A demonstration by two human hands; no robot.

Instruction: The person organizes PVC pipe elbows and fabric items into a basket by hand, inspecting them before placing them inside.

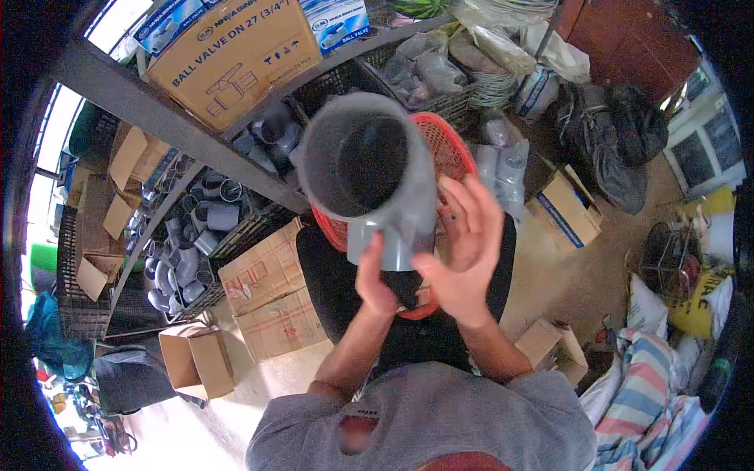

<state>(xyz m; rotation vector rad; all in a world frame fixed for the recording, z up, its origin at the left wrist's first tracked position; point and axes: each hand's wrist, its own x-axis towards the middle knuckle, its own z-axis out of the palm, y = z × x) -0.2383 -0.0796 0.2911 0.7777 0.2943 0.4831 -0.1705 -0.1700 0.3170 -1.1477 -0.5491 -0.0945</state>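
Closest in, person in a grey tee [440,408], arms out front. L hand [372,279] grips a big grey pipe fitting [397,208], thumb laid up along its short branch; fingers mostly out of sight behind it. R hand [471,259] is spread wide, fingers curved alongside the fitting's R side, thumb tip by the branch's lower edge; can't tell if it's actually touching. Fitting's up in front of the chest, tilted, wide round mouth facing up, dark inside.

Right under/behind it: red basket [448,141], mesh sides, mostly covered by fitting + hands.

On the floor to the L, flattened cardboard [275,290] w/ red print, & next to it a small open carton [196,361]. R side: another open carton [550,345], plus striped sacking [652,392] in a heap.

Bit further, L: black crate full of grey elbows etc. [188,259]. R: carton w/ blue stripe [565,208] on the floor.

Farthest: brown box marked "BALL VALVE DN 27 (3/4")" [236,63] behind a grey beam [173,110], clear plastic bags [428,67] in a crate, black bags [609,133] over to the R.
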